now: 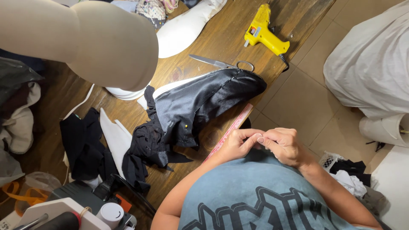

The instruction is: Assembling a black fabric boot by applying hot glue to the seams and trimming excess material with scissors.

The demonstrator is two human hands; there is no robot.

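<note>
— Pinching together just above the blue-grey shirt (pixel 255 191), fingertips of left hand (pixel 235 145) and right hand (pixel 284 146) touching. Closed on something too small to make out, so cannot tell what.

— Nearest to those hands?

— Lying just beside the left hand, a pink ruler (pixel 230 130), slanting along the edge of the wooden table (pixel 213 42). Touching the ruler's far side, a black satin piece (pixel 204 102), shaped like a pouch, with a yellow-headed pin (pixel 186 126) stuck in its near edge. Spilling from its left end, crumpled black lace (pixel 147 147).

— Further out?

— Beyond the satin, scissors (pixel 219 64) flat on the wood, blades pointing left. Past those, near the table's far corner, a yellow glue gun (pixel 264 32) with a small red and white label on its side and a black cord trailing over the edge. Under and left of the satin, white foam cut-outs (pixel 115 136), and more black fabric scraps (pixel 83 145). Looming over the far left, a beige mannequin form (pixel 102 42).

— Off the table?

— Standing at the near left corner, a small white spool (pixel 111 213). On the tiled floor (pixel 294 98) to the right, a big white cloth bundle (pixel 370 64), and well below it a heap of black and white scraps (pixel 349 174).
</note>
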